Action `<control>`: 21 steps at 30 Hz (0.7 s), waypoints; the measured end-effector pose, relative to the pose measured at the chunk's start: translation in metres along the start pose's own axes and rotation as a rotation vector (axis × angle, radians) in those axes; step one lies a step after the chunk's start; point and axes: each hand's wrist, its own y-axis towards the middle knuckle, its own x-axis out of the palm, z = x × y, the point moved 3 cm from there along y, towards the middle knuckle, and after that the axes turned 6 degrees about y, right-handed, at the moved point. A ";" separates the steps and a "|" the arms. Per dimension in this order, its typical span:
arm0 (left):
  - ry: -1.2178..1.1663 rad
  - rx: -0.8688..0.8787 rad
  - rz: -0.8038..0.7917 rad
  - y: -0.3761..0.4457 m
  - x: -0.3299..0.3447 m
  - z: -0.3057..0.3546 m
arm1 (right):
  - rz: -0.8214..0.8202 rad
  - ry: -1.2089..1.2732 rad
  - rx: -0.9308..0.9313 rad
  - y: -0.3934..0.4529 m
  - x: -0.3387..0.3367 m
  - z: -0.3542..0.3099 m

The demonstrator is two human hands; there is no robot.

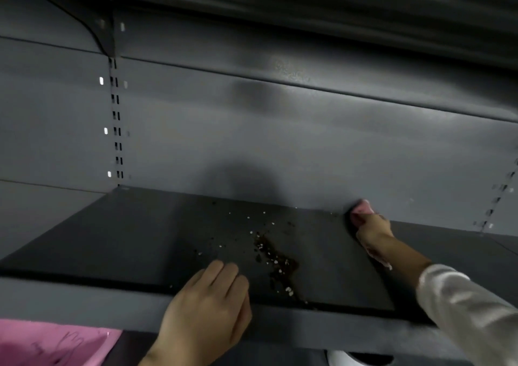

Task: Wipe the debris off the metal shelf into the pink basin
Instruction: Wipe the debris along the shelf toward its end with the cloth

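The dark metal shelf point(134, 242) runs across the view at chest height. Brown and white debris point(276, 259) lies scattered over its middle, trailing toward the front lip. My right hand point(372, 231) reaches to the back right of the shelf and is shut on a pink cloth point(363, 207) pressed where the shelf meets the back wall. My left hand point(210, 304) rests flat over the shelf's front edge, fingers together, holding nothing, just left of the debris. The pink basin point(56, 343) shows at the bottom left, below the shelf.
A grey back panel point(280, 141) with a slotted upright point(116, 119) stands behind the shelf. Another shelf point(308, 1) hangs overhead on a bracket point(103, 35). A white round object point(342, 358) peeks from under the shelf at the bottom right.
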 end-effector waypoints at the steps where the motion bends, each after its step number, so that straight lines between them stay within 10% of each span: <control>1: 0.006 -0.004 0.009 0.000 0.000 0.000 | -0.047 -0.015 -0.054 -0.001 0.015 -0.016; 12: 0.009 0.013 0.002 0.001 -0.007 -0.007 | -0.447 0.133 -0.707 -0.076 0.096 -0.125; 21: 0.056 -0.051 -0.023 -0.002 -0.014 -0.027 | -0.185 0.171 -0.464 0.004 0.047 -0.077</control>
